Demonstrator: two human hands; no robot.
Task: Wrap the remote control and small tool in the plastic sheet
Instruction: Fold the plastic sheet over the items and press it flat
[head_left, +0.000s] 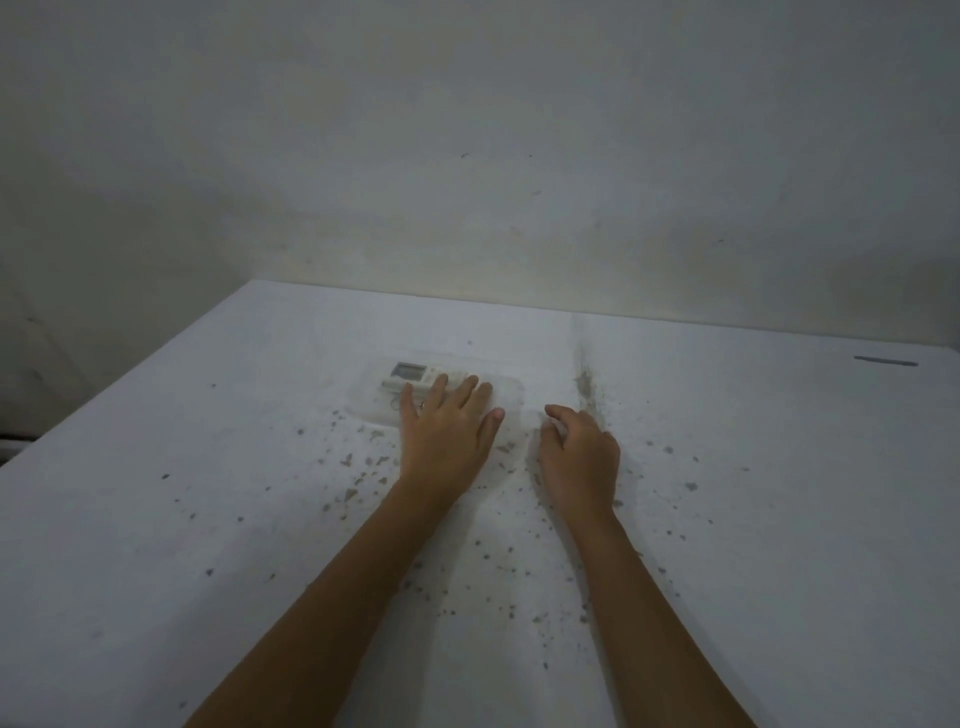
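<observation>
A white remote control (410, 375) with a small display lies on a clear plastic sheet (506, 392) in the middle of the white surface. My left hand (447, 431) rests flat on the sheet with fingers spread, its fingertips covering the remote's right end. A small metallic tool (396, 404) peeks out just left of that hand, mostly hidden. My right hand (582, 457) hovers to the right of the sheet's edge, fingers curled loosely, holding nothing I can make out.
The white surface (208, 467) is speckled with dark flakes and chips around my arms. A dark smear (584, 382) runs from the back edge. A bare wall stands behind. A thin dark strip (885, 361) lies far right.
</observation>
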